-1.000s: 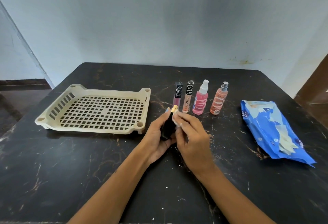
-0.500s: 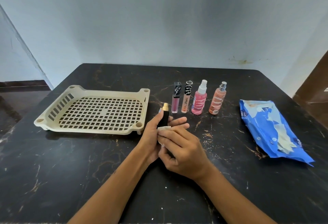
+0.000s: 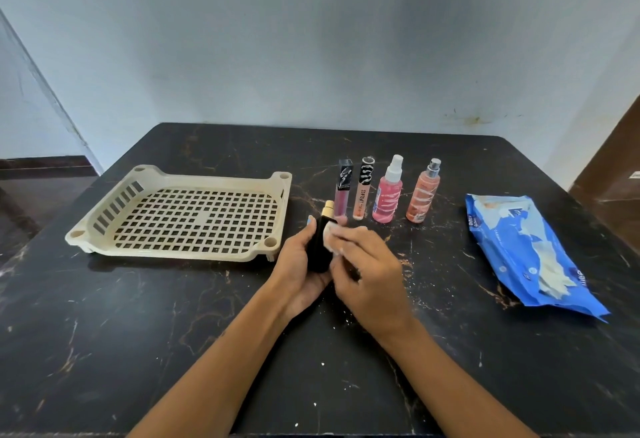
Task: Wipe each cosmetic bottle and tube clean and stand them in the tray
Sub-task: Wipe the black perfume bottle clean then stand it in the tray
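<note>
My left hand (image 3: pixel 300 266) grips a black bottle with a gold cap (image 3: pixel 320 241), held upright just above the table. My right hand (image 3: pixel 369 276) presses a small white wipe (image 3: pixel 331 232) against the bottle's right side. Behind my hands stand two lip gloss tubes, one with a pink body (image 3: pixel 343 186) and one labelled lipgloss (image 3: pixel 362 189). To their right are a pink spray bottle (image 3: pixel 388 191) and an orange spray bottle (image 3: pixel 423 193). The cream slotted tray (image 3: pixel 104 221) lies to the left with nothing in it.
A blue pack of wipes (image 3: pixel 526 250) lies on the right of the black marble table (image 3: pixel 138 333), its flap open. A wall runs close behind the table's far edge. A brown door edge (image 3: pixel 620 174) shows at the far right.
The right hand slid the wipe up along the bottle from its lower part to near its shoulder. The left hand kept hold, and more of the black body shows now.
</note>
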The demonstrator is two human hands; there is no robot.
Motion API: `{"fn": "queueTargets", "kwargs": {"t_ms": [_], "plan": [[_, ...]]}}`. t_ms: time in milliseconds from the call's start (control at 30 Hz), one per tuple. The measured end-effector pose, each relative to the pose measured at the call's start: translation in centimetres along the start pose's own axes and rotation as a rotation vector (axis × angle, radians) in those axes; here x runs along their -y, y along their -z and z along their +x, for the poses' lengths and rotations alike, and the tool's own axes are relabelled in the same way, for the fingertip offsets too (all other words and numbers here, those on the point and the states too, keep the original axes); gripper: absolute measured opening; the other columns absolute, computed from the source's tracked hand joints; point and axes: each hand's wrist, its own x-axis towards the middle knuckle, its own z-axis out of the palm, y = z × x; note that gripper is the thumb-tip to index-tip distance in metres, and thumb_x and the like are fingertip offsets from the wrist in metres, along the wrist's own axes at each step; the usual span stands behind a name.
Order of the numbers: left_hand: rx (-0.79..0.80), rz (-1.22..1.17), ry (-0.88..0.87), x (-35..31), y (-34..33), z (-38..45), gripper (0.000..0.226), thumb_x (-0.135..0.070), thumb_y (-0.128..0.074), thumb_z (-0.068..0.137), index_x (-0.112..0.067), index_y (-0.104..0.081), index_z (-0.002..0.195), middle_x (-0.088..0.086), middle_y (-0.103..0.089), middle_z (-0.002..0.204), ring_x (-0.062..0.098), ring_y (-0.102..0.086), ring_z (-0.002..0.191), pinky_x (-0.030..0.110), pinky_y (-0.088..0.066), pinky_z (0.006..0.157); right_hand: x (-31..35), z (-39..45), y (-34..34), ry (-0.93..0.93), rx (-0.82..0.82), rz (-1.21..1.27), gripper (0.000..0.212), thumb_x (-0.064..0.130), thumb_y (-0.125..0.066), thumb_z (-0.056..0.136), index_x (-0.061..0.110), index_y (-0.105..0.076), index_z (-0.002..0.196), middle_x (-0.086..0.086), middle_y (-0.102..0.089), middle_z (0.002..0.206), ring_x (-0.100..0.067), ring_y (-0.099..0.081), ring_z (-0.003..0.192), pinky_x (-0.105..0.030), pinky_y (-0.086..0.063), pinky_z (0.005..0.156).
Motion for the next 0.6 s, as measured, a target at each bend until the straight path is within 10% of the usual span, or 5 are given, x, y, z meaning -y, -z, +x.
{"fn": "queueTargets", "kwargs": {"t_ms": [200,600], "plan": [[0.003,-0.04,0.035,-0.1,-0.2,0.1,0.053,-0.048,-0.026,0.098,-0.014,-0.067,0.097,0.02,-0.068,0.105,0.028,-0.068,0.093,0.038,-0.051,0.083,0.8,-0.5,0.0,0.187,0.079,0.03,0.018,-0.008,-0.064,0.066,-0.002,-0.073,0.08,-0.009,-0.071,0.091,-0.02,-0.066,0.083,-0.03,-0.055,0.076],[0.183,0.419,-0.117,0.1,-0.3,-0.6,0.03,-0.026,-0.059,0.084,-0.004,-0.066,0.102,0.012,-0.072,0.089,0.019,-0.07,0.079,0.027,-0.057,0.067,-0.5,0.3,0.7,-0.192,-0.166,0.027,0.027,0.003,-0.054,0.091,-0.002,-0.068,0.113,-0.002,-0.061,0.113,-0.016,-0.061,0.107,-0.023,-0.049,0.096]]}}
